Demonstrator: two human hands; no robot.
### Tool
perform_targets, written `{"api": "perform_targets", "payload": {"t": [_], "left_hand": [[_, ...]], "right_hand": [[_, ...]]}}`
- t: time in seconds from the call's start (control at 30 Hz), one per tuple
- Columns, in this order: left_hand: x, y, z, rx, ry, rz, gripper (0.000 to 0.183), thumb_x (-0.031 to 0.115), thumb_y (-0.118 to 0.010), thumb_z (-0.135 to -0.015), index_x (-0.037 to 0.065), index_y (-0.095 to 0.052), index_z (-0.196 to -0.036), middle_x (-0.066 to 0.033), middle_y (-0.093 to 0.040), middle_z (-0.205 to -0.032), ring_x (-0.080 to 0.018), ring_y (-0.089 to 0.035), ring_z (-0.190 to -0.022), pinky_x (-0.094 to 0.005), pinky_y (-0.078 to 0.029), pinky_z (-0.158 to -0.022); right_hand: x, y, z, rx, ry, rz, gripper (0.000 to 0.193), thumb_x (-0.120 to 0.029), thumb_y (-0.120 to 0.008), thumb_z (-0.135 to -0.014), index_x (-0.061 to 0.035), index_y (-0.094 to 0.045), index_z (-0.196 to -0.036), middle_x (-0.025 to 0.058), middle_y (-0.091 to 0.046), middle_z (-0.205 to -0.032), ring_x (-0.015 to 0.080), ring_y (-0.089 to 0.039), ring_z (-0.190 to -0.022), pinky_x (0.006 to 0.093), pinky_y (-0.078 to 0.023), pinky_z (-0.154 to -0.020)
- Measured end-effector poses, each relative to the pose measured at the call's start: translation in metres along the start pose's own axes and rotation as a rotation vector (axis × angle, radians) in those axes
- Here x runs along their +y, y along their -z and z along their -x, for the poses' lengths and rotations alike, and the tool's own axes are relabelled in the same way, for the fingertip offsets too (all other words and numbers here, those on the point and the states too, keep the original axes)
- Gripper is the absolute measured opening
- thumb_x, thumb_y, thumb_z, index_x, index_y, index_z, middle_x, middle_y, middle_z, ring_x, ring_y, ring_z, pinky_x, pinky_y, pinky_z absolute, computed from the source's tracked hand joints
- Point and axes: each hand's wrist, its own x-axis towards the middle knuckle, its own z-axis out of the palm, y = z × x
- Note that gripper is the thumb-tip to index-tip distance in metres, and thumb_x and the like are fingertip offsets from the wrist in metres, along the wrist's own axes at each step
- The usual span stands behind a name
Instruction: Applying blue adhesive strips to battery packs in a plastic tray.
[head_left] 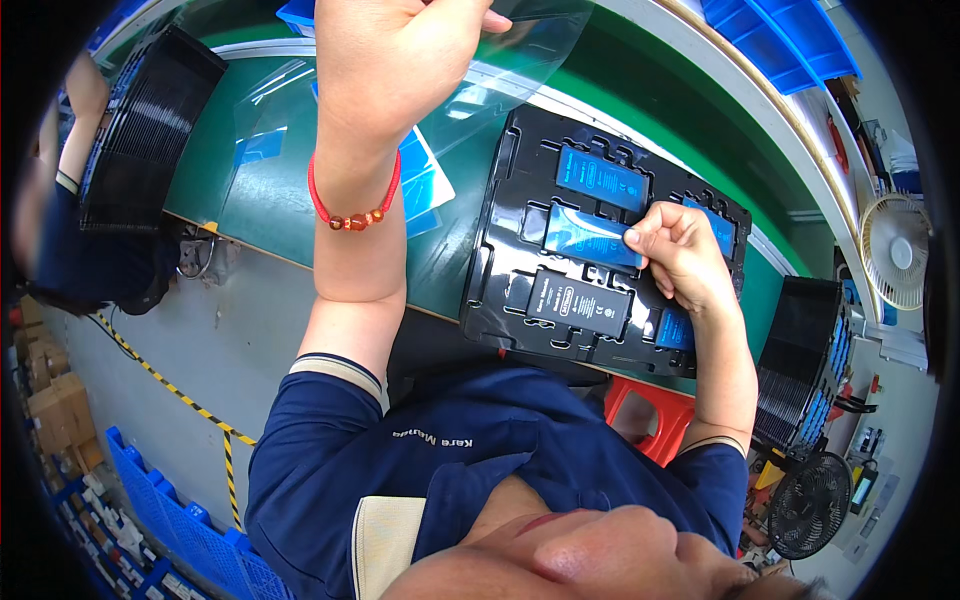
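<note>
At the top edge my left hand [410,60] is raised, most of its fingers cut off by the picture's rim. A clear plastic sheet [535,55] hangs beside it and seems held in it. My right hand [685,255] is closed, thumb and finger pinching the right end of a shiny blue film on a flat phone battery [588,236]. That battery sits in the middle of a black moulded tray [485,285]. Above it lies another blue-covered battery [602,178]; below is a dark grey battery [578,302] with no blue on it. Two more blue pieces are partly hidden by my right hand and forearm.
The tray rests on a green table [290,215]. Blue-and-white sheets [425,170] lie left of it. Stacked black trays [150,130] stand at far left beside another person's arm, with another stack [800,350] at right. A red stool [650,415] and fans [810,505] are nearby.
</note>
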Motion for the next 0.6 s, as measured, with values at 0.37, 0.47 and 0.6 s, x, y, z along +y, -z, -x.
{"api": "perform_targets", "payload": {"t": [0.37,0.47,0.6], "left_hand": [[0.035,-0.019,-0.008,0.094,0.361,0.103,0.025,-0.002,-0.054,-0.090,-0.005,-0.059,-0.115,-0.0115,-0.067,-0.102,-0.0126,-0.067,-0.080,-0.0171,-0.051,-0.060],[0.035,-0.020,-0.007,0.099,0.348,0.094,0.025,-0.002,-0.054,-0.090,-0.005,-0.059,-0.115,-0.0113,-0.067,-0.101,-0.0124,-0.067,-0.080,-0.0172,-0.051,-0.060],[0.034,-0.020,-0.006,0.082,0.340,0.080,0.025,-0.002,-0.054,-0.090,-0.005,-0.059,-0.114,-0.0113,-0.067,-0.101,-0.0123,-0.067,-0.080,-0.0173,-0.052,-0.060]], "right_hand": [[0.001,0.001,0.001,-0.001,0.009,0.002,0.013,-0.004,-0.069,-0.080,-0.0015,-0.059,-0.074,0.0036,-0.056,-0.056,0.0036,-0.038,-0.031,0.0180,-0.024,-0.029],[0.000,-0.001,0.002,0.008,0.001,0.028,0.013,-0.005,-0.069,-0.081,-0.0015,-0.059,-0.074,0.0036,-0.056,-0.056,0.0036,-0.038,-0.031,0.0181,-0.024,-0.029],[-0.002,-0.004,0.004,0.035,-0.009,0.096,0.013,-0.006,-0.069,-0.082,-0.0018,-0.059,-0.074,0.0024,-0.055,-0.055,0.0034,-0.038,-0.031,0.0182,-0.024,-0.029]]}}
